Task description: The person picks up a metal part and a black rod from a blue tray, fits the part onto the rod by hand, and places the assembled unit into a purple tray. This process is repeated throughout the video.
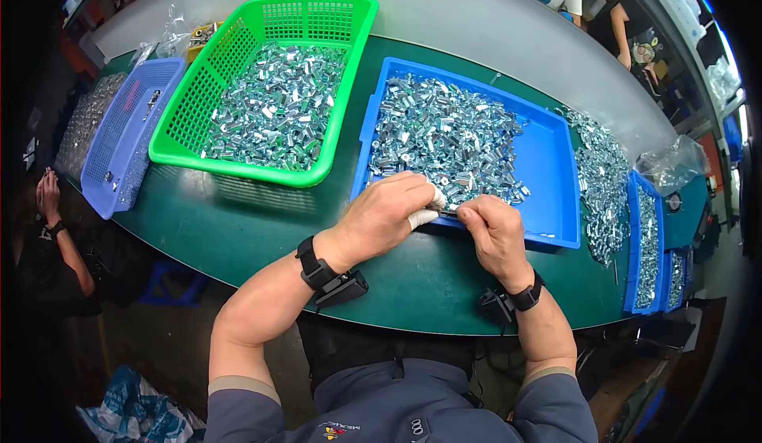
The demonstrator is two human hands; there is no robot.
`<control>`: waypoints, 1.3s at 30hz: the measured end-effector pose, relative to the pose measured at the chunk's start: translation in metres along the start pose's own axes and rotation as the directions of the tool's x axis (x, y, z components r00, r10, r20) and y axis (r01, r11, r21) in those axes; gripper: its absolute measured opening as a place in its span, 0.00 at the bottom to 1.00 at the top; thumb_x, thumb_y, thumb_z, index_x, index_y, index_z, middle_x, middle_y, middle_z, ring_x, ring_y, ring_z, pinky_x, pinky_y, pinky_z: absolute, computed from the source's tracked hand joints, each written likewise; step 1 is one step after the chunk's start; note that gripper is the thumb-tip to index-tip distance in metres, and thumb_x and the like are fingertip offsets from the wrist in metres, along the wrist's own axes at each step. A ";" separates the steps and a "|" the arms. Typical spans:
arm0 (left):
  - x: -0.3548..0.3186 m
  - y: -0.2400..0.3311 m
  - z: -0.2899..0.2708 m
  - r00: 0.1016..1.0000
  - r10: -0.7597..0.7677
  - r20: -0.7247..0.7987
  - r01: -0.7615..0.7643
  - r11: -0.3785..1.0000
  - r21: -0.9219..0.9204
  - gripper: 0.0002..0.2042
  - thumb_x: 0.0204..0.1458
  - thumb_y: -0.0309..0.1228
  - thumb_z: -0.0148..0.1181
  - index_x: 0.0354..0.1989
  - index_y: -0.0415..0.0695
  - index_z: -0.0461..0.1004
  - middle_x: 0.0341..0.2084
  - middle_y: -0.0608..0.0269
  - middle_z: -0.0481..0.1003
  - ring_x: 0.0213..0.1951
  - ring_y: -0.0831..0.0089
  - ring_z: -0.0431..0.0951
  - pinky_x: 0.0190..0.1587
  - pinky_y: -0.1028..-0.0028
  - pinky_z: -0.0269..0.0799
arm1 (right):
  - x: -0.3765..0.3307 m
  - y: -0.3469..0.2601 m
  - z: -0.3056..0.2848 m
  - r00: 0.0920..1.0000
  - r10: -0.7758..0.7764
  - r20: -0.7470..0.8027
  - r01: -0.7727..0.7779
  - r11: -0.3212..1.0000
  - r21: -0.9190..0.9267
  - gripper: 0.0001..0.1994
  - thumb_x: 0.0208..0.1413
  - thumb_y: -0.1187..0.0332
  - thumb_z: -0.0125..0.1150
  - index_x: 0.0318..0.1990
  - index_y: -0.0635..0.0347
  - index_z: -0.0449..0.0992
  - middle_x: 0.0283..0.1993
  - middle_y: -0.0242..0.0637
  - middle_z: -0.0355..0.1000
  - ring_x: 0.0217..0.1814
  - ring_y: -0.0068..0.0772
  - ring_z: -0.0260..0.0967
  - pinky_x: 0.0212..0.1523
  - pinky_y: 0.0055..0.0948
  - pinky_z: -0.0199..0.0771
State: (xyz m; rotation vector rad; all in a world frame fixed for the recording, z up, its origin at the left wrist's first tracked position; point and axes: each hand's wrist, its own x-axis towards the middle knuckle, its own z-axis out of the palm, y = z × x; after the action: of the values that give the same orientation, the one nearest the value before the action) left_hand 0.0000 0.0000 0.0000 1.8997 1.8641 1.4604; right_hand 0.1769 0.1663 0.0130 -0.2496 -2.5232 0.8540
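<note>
My left hand (389,213) is closed over the near edge of a blue tray (548,165), white covers on its thumb and a fingertip. Its fingers pinch one end of a small shiny metal part (449,212). From the other side my right hand (494,229) has thumb and forefinger closed on the same part. Most of that piece is hidden by the fingers, so its exact shape is unclear. Inside the tray a heap of small silvery metal pieces (444,129) fills the left and middle. Both wrists wear black straps with small devices.
A green basket (321,175) of similar pieces stands left, beside a purple basket (119,141). Loose metal parts (599,181) lie right of the tray, before narrow blue bins (644,244). A grey partition (508,26) runs behind the green table (262,240). Other people are at the left and back.
</note>
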 end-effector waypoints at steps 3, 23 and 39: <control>0.000 -0.001 0.003 1.000 0.006 -0.031 -0.005 1.000 0.021 0.11 0.51 0.22 0.74 0.42 0.42 0.80 0.34 0.56 0.79 0.40 0.53 0.80 0.43 0.59 0.76 | 0.001 -0.004 -0.001 1.000 0.028 -0.014 -0.027 0.998 0.063 0.04 0.61 0.70 0.70 0.38 0.60 0.84 0.32 0.40 0.79 0.34 0.43 0.77 0.36 0.39 0.75; 0.006 -0.007 0.013 0.992 -0.083 -0.093 0.084 0.996 0.005 0.08 0.60 0.32 0.70 0.42 0.41 0.83 0.36 0.50 0.84 0.40 0.51 0.84 0.44 0.61 0.79 | -0.002 0.011 0.008 0.992 0.030 -0.119 -0.011 0.987 0.159 0.06 0.65 0.72 0.68 0.45 0.65 0.84 0.35 0.35 0.81 0.37 0.22 0.77 0.41 0.24 0.77; 0.008 -0.011 0.012 0.988 -0.149 -0.049 0.154 0.978 0.143 0.14 0.62 0.40 0.70 0.45 0.41 0.85 0.37 0.56 0.86 0.41 0.68 0.86 0.48 0.67 0.79 | 0.002 0.032 0.015 0.977 -0.143 -0.161 0.128 0.987 -0.101 0.13 0.71 0.60 0.63 0.39 0.61 0.82 0.30 0.46 0.77 0.30 0.44 0.75 0.34 0.39 0.73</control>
State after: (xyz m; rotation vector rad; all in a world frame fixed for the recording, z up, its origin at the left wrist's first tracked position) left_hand -0.0017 0.0159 -0.0094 1.7534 2.1361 1.3566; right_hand 0.1686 0.1843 -0.0166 -0.1685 -2.3930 0.6390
